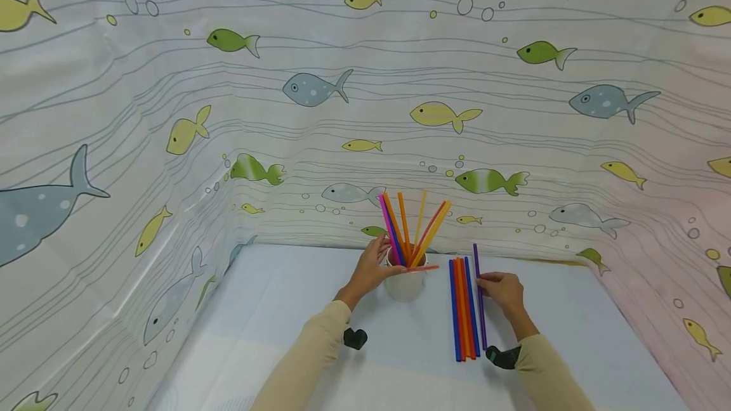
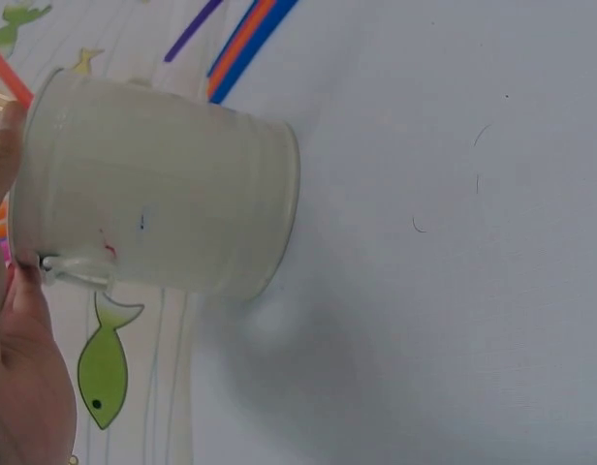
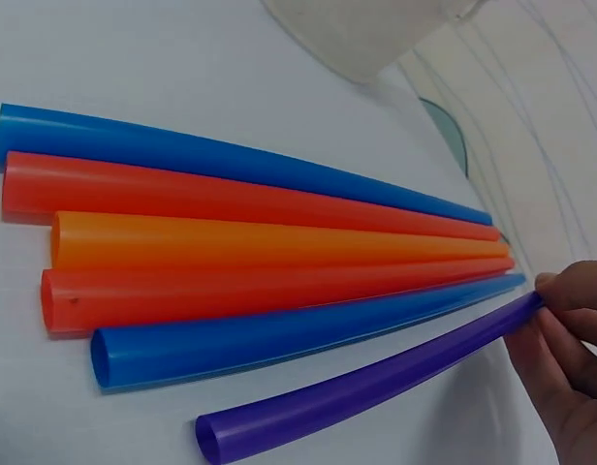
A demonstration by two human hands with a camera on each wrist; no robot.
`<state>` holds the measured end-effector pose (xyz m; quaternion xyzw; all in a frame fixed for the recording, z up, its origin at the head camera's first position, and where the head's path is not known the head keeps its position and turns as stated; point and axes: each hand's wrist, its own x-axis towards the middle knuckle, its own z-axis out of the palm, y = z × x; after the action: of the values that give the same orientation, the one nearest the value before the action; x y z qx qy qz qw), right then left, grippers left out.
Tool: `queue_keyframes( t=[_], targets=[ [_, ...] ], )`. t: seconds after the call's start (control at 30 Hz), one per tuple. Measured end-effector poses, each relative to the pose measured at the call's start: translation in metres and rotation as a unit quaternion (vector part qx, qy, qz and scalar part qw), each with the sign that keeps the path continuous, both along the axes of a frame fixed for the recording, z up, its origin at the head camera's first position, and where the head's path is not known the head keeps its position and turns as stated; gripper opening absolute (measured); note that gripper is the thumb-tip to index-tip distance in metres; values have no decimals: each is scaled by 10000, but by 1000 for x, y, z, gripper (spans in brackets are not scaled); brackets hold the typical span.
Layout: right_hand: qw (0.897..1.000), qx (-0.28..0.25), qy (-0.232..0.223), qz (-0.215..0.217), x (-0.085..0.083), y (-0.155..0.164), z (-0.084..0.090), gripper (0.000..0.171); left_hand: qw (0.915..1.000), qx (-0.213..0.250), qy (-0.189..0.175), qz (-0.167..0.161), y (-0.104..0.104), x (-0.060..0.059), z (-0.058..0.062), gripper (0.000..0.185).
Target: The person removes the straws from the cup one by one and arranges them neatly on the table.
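A small white pail (image 1: 405, 287) stands near the back of the table, holding several upright straws (image 1: 403, 221) in pink, blue, orange, red and yellow. My left hand (image 1: 365, 273) holds the pail by its rim, thumb in front and fingers at the far left side. By that thumb a short-looking orange-red straw (image 1: 427, 267) sticks out sideways across the rim. To the right, my right hand (image 1: 505, 290) pinches a purple straw (image 3: 366, 383) near its far end. This straw lies just right of a row of blue, red and orange straws (image 1: 464, 309) on the table.
A white cloth-like surface (image 1: 400, 379) covers the table. Fish-printed sheets (image 1: 388, 94) rise at the back and both sides, close behind the pail. Dark wrist-camera parts (image 1: 355, 338) hang below the sleeves.
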<state>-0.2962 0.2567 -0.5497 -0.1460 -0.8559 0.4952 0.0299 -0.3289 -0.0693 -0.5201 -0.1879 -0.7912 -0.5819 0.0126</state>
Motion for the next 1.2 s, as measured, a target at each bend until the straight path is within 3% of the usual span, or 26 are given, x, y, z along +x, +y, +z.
queue_keyframes(
  t=[1.2],
  targets=[
    [9965,746,197,332,-1,-2,-17,29,9999,-149,-42,49,0,-2,1,99]
  ],
)
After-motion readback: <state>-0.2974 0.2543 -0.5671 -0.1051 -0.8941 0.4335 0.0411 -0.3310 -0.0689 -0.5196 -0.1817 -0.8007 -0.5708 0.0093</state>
